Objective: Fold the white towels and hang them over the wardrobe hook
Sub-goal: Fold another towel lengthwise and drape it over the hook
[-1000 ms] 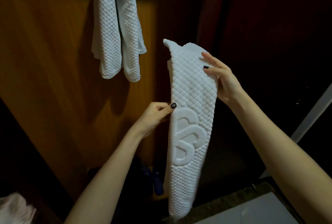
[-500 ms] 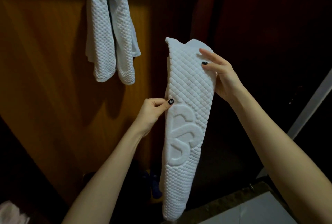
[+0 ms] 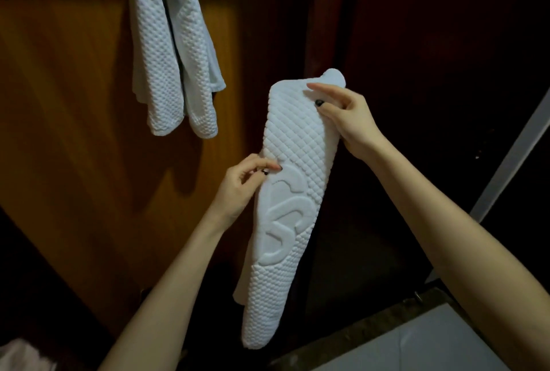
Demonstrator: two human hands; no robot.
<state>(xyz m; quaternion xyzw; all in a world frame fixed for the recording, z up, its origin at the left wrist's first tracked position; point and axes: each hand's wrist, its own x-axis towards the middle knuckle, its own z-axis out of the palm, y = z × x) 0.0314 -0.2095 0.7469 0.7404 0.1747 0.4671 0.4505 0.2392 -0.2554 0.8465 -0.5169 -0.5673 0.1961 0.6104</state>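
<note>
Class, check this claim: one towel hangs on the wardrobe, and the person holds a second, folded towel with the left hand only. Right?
Wrong in one point: both hands hold the folded towel. The head view shows the left hand pinching its left edge and the right hand gripping its top. The other towel does hang on the wardrobe.

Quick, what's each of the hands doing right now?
Left hand: pinching the folded towel at its left edge.
Right hand: gripping the same towel's top end.

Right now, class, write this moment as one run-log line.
left hand: pinches edge of held towel | right hand: grips its top | hung towel: upper left
</note>
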